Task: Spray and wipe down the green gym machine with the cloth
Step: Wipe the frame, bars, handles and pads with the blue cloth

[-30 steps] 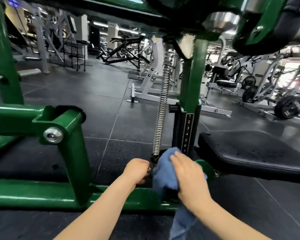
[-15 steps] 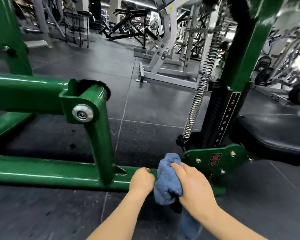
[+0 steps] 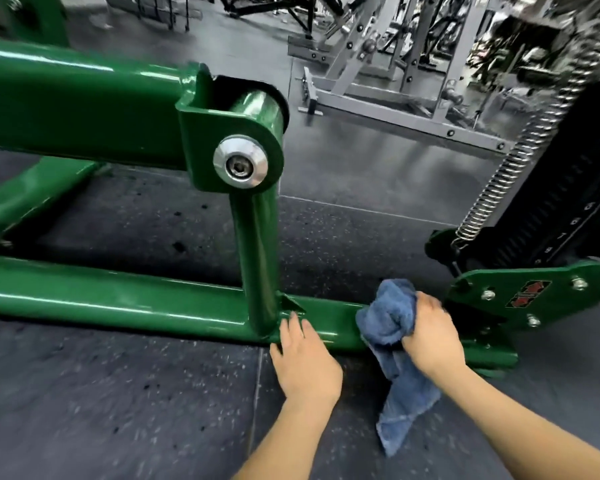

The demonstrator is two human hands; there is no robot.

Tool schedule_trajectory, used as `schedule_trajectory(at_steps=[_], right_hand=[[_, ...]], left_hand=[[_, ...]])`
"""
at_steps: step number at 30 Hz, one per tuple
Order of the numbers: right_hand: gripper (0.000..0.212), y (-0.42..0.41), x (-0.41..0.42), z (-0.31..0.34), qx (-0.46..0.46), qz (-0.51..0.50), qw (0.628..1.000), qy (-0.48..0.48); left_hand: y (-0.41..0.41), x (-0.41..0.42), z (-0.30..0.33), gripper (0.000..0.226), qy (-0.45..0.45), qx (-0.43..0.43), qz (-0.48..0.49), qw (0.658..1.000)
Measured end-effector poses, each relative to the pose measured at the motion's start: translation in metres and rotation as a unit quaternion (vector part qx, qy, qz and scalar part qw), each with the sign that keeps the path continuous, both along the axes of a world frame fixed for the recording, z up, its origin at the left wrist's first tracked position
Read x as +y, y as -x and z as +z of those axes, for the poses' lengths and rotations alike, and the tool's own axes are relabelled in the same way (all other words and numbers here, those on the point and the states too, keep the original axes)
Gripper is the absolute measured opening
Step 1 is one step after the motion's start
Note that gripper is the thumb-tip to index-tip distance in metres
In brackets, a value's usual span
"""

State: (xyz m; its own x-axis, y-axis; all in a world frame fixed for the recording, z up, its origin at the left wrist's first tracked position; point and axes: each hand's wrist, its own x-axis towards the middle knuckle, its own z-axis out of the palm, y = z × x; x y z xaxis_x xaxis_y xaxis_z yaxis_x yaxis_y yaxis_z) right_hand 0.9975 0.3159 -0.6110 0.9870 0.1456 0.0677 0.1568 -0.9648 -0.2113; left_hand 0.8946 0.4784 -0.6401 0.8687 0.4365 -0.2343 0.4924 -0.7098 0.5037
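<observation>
Green gym machine (image 3: 84, 109): frame fills the left and centre of the view and stands on the dark rubber floor (image 3: 118, 393). Lower rail (image 3: 118, 299) lies along the floor, long axis left to right. An upright post (image 3: 257, 265) rises from it to a pivot bolt (image 3: 240, 161). At right, a bolted green bracket (image 3: 534, 292) and a coil spring (image 3: 499, 181).

Blue cloth (image 3: 388, 317): bunched on top of the rail, between post and bracket; loose tail hangs to the floor.

Right hand (image 3: 430, 334): fingers curled round the cloth, pressing it on the rail.

Left hand (image 3: 305, 362): fingers straight, flat on the rail just beside the post base, holding nothing.

Judgement: the unwiped run of rail extends leftward from the cloth. The left hand lies in that path. No spray bottle in view.
</observation>
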Motion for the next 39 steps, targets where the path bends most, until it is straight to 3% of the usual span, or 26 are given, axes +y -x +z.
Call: schedule_trajectory(at_steps=[2,5,9,12,16,21,25,29,31,35,37,39], right_hand=[[0.030,-0.007,0.001,-0.013,0.057,-0.009,0.998,0.039],[0.039,-0.012,0.017,-0.029,0.138,0.011,0.987,0.077],[0.035,-0.003,0.055,-0.022,0.113,0.054,0.981,0.148],[0.028,-0.003,0.088,-0.018,0.104,0.142,0.976,0.130],[0.052,-0.009,0.116,-0.020,0.124,0.266,0.946,0.138],[0.035,0.004,0.099,-0.033,0.027,0.253,0.960,0.121],[0.037,0.035,0.089,-0.039,-0.030,0.241,0.959,0.143],[0.026,0.041,0.085,-0.020,0.001,0.215,0.975,0.059],[0.029,0.045,0.094,0.005,-0.032,0.194,0.977,-0.084],[0.065,0.055,0.135,0.077,-0.025,0.163,0.896,-0.411],[0.081,0.054,0.161,0.105,-0.029,0.196,0.862,-0.466],[0.084,0.055,0.179,0.118,-0.025,0.225,0.860,-0.458]], left_hand=[[0.000,0.007,-0.006,0.069,-0.011,0.021,-0.018,1.000],[0.000,0.013,-0.013,0.071,-0.030,0.046,-0.037,0.998],[-0.003,0.016,-0.017,0.073,-0.037,0.045,-0.050,0.997],[-0.005,0.018,-0.014,0.071,-0.029,0.026,-0.046,0.998],[0.001,0.029,-0.016,0.066,-0.017,-0.010,-0.059,0.998],[0.011,0.039,-0.017,0.066,0.008,-0.031,-0.098,0.995],[0.018,0.042,-0.004,0.039,0.039,-0.060,-0.049,0.996],[0.021,0.061,0.017,0.031,0.016,-0.091,0.086,0.992],[0.020,0.072,0.030,0.028,0.043,-0.139,0.163,0.976],[0.016,0.085,0.057,0.025,0.131,-0.239,0.284,0.919],[0.012,0.093,0.071,0.029,0.164,-0.286,0.308,0.892],[0.008,0.101,0.082,0.033,0.206,-0.315,0.317,0.871]])
